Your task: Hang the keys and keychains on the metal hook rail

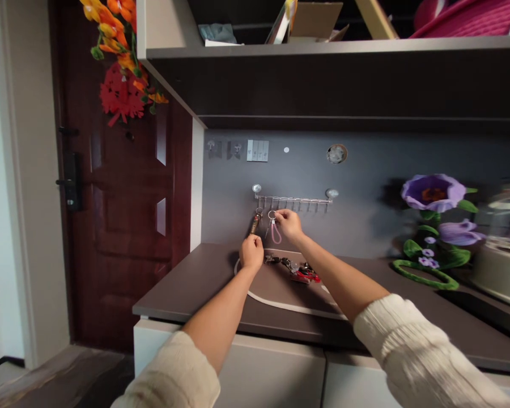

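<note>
A clear hook rack (295,200) is fixed to the grey back wall. At its left end hangs a keychain (255,222) with a dark, gold-lettered strap. My left hand (252,252) is closed around the lower end of that strap. My right hand (289,222) pinches the metal ring of a key ring (273,229) with a pink loop, just below the left hooks. Whether this ring touches a hook I cannot tell. Beneath both hands, several bunches of keys (304,274), some with red parts, lie on a brown mat (276,292) with a pale edge.
A shelf (323,52) holding boxes juts out overhead. To the right, a purple artificial flower (434,192) stands beside a glass-topped appliance (504,249). The counter (187,289) ends near a dark red door (123,238) at left. Orange flowers (119,28) hang by the shelf.
</note>
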The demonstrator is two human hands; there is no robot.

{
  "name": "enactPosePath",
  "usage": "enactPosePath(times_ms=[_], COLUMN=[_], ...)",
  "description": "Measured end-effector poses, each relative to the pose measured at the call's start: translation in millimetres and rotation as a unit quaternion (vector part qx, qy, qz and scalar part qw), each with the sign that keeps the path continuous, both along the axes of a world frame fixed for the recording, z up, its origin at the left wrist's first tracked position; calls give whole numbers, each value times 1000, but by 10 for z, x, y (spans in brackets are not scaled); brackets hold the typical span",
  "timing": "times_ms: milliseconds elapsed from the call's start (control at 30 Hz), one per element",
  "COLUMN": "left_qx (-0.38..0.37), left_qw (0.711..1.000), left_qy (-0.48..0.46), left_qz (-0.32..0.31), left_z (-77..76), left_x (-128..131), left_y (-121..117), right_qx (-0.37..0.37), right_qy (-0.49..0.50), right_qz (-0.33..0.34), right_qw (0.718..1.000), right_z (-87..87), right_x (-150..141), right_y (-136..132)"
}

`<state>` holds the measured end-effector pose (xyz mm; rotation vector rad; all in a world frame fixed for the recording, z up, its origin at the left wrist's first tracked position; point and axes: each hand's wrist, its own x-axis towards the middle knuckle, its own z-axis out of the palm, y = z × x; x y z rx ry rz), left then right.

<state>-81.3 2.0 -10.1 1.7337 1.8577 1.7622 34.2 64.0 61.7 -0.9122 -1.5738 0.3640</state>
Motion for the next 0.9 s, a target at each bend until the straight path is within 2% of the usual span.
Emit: enactPosePath(times_ms=[200,467,733,900], left_qx=[-6,2,7,-30], left_qw=[1000,1000,1000,999], left_qy=[-3,-16,-15,0], left_qz=[4,12,18,32], left_z=[-9,-14,-6,19], left_x=[6,-6,1,-1], left_y=[12,26,21,1], right_qx=[6,-16,-28,-37], right_qy=[22,50,85,82], right_qz=[-35,-85,-98,-105], right_qw=[999,995,991,990], right_z=[107,143,57,-25], right_x=[-187,-338,-372,-370], right_y=[227,447,627,664])
